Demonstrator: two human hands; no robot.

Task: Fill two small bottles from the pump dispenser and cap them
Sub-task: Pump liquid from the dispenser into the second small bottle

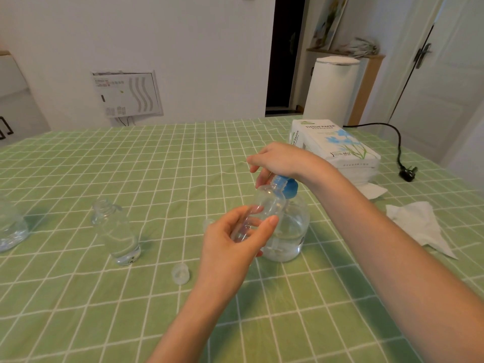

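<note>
- Left hand (230, 247) pinches the bottle (269, 203) mid-table, tilted so its mouth meets the pump (289, 188) spout.
- Right hand (277, 159), fingers relaxed, rests atop the pump, probably to press; contact is hidden.
- Second bottle (115, 231) waits uncapped at left, with a cap (180, 274) nearer.

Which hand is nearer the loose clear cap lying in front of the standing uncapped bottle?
Left. The left hand, holding a small bottle, is just right of the cap; the right hand rests farther back on the blue pump head.
</note>
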